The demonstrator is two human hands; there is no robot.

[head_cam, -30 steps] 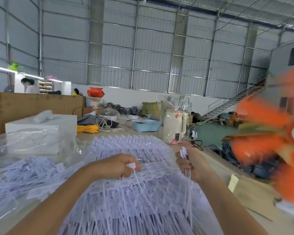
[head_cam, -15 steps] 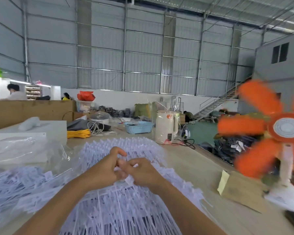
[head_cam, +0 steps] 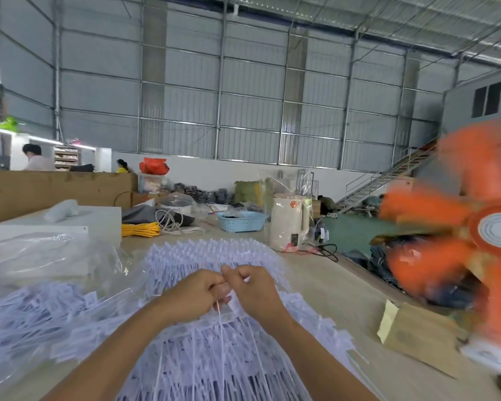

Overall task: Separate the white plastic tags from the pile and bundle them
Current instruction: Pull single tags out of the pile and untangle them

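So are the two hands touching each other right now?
Touching. The head view shows the left hand and right hand pressed together at the fingers, with no gap, pinching thin white tags above the pile.

Soft, even daylight fills the hall, brightest off the pale corrugated wall (head_cam: 243, 96) far ahead, with a glowing strip light (head_cam: 0, 129) at far left and only faint shadows on the table (head_cam: 330, 290). The orange fan (head_cam: 475, 227) at right is smeared by motion blur. The wide lens bows the wall columns and roof lines toward the edges, and fine detail looks soft throughout.
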